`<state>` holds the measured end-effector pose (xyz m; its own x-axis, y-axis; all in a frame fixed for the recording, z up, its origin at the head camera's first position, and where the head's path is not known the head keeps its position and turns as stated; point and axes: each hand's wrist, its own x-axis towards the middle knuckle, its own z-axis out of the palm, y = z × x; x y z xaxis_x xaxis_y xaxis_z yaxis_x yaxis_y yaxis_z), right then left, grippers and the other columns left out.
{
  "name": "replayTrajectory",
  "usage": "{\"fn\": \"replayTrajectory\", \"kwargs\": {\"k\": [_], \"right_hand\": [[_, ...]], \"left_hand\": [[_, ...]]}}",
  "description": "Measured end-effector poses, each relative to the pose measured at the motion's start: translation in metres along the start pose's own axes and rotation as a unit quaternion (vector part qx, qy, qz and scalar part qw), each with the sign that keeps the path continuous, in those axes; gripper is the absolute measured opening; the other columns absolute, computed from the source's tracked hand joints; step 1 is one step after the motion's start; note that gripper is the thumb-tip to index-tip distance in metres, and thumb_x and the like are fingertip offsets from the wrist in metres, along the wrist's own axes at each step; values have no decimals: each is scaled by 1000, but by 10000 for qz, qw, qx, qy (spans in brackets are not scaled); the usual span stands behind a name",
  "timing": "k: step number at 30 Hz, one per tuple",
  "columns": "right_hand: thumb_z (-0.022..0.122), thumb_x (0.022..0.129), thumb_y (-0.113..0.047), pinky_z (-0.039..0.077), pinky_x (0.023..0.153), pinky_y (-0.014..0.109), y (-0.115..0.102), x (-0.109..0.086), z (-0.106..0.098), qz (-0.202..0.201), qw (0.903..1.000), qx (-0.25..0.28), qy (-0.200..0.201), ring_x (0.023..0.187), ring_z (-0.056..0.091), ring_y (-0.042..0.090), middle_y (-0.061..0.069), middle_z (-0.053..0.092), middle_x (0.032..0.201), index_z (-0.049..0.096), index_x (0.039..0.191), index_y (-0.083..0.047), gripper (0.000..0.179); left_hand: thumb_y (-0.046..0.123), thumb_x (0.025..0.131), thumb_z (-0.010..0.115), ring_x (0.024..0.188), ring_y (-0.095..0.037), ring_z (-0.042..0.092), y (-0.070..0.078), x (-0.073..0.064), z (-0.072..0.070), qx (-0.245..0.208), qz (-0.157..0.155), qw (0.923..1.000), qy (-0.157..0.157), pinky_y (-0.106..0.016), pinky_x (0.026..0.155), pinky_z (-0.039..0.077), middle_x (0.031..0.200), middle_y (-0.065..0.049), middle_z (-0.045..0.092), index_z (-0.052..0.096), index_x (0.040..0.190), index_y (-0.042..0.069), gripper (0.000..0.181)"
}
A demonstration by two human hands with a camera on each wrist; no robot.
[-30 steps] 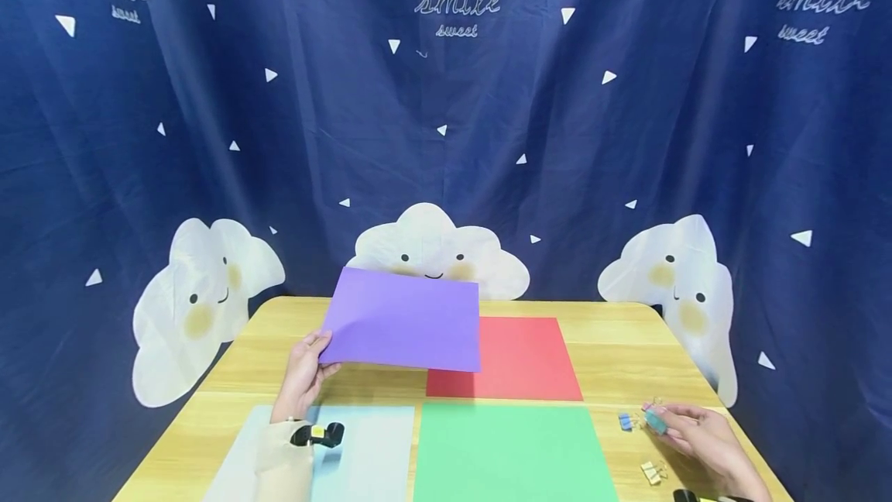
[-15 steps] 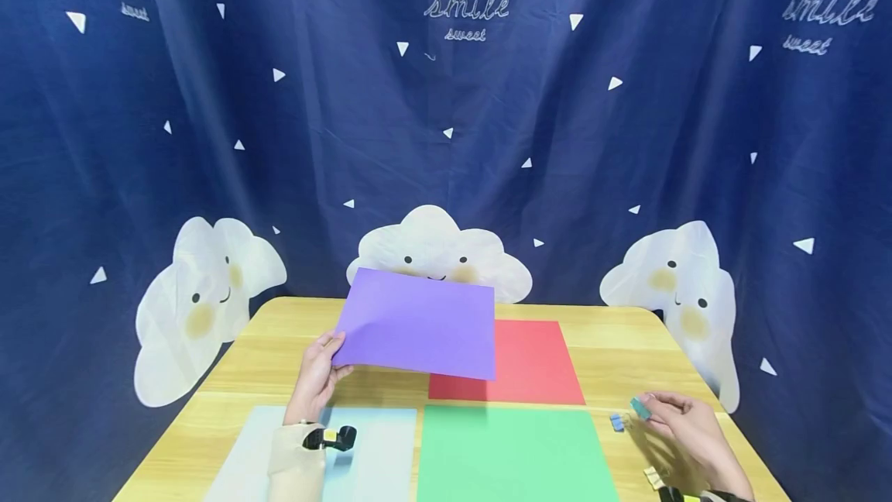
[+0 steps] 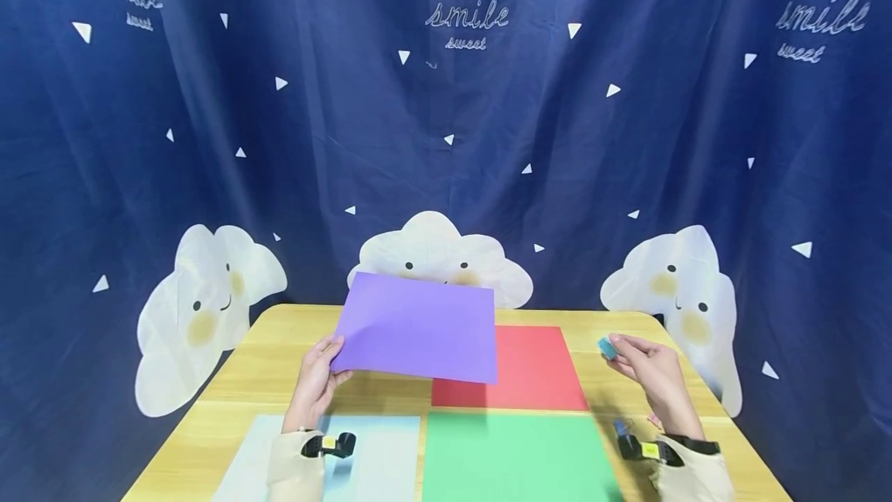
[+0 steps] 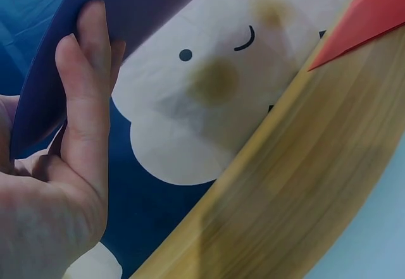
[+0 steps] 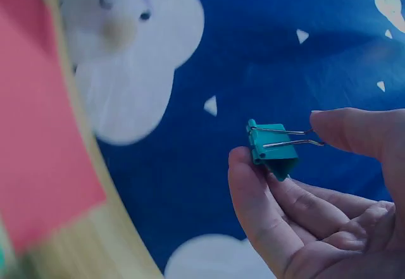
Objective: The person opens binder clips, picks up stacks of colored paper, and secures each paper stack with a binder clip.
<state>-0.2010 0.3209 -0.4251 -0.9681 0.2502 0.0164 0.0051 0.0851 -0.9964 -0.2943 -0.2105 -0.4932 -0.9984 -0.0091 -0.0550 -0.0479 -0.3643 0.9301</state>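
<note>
Left of lower centre in the head view, the left hand (image 3: 317,375) is pinching the lower-left corner of a purple rectangular paper sheet (image 3: 418,328), which is partly hiding a red rectangular paper sheet (image 3: 533,370). Toward lower right, the right hand (image 3: 655,374) is pinching a teal, wire-handled binder clip (image 5: 277,138).

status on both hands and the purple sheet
Left hand grips purple sheet, raised. Right hand holds teal clip, apart from sheet. Nothing visibly in the way.
</note>
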Motion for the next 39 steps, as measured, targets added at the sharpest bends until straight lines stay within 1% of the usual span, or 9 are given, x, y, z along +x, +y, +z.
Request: {"fn": "replayTrajectory", "kwargs": {"k": [5,7,9,12,16,20,23,31,39], "right_hand": [[65,102,-12,63,85,25,2,14,29,-74,9886,1413,-519,90,78,10,-2,79,93,66,114,2,18],[61,104,-9,63,87,26,7,17,38,8,9818,1760,-708,91,78,12,0,80,93,69,106,-4,9],[60,104,-8,63,87,26,13,20,47,128,9775,1957,-775,91,79,13,2,81,93,70,103,-7,10],[63,103,-13,63,86,27,20,23,58,276,9798,1884,-605,88,79,15,2,81,89,70,107,-3,12],[70,100,-23,64,85,29,28,28,72,422,9876,1500,-164,83,79,13,-2,80,85,63,122,6,37],[72,99,-30,64,86,31,35,34,84,528,9891,1377,38,83,78,11,-3,79,87,56,134,11,56],[73,98,-31,64,86,33,41,36,92,561,9872,1485,128,83,79,12,-1,80,87,60,130,9,53],[73,98,-28,65,84,34,47,35,102,551,9834,1710,271,80,79,14,-2,80,81,70,104,-1,27],[76,96,-26,64,85,35,47,34,112,541,9844,1619,425,79,79,13,2,80,88,62,124,11,48]], "left_hand": [[23,110,52,64,-2,67,-1,0,0,48,87,9999,-49,-17,55,53,77,8,73,48,137,4,34],[22,110,51,63,-2,67,-4,0,2,39,162,9998,-103,-17,54,53,77,8,73,50,135,5,30],[20,110,51,61,-3,67,-7,0,4,-32,197,9997,-132,-17,53,53,76,7,73,53,129,7,24],[19,110,51,60,-3,68,-10,2,8,-103,173,9996,-212,-17,53,54,75,7,73,54,124,10,18],[20,109,52,61,-4,69,-11,4,10,-177,93,9995,-227,-18,54,54,76,6,73,54,125,10,19],[20,109,52,60,-4,68,-11,5,9,-183,47,9997,-151,-18,53,54,75,5,73,51,129,7,23],[21,109,52,60,-4,67,-10,5,8,-123,56,9998,-129,-17,53,54,75,6,72,50,131,6,27],[19,110,51,60,-4,68,-10,1,11,-182,48,9997,-175,-17,52,53,75,6,73,52,127,7,21],[20,109,52,60,-4,67,-11,3,14,-190,102,9995,-234,-17,51,53,75,6,72,53,126,8,21]]}}
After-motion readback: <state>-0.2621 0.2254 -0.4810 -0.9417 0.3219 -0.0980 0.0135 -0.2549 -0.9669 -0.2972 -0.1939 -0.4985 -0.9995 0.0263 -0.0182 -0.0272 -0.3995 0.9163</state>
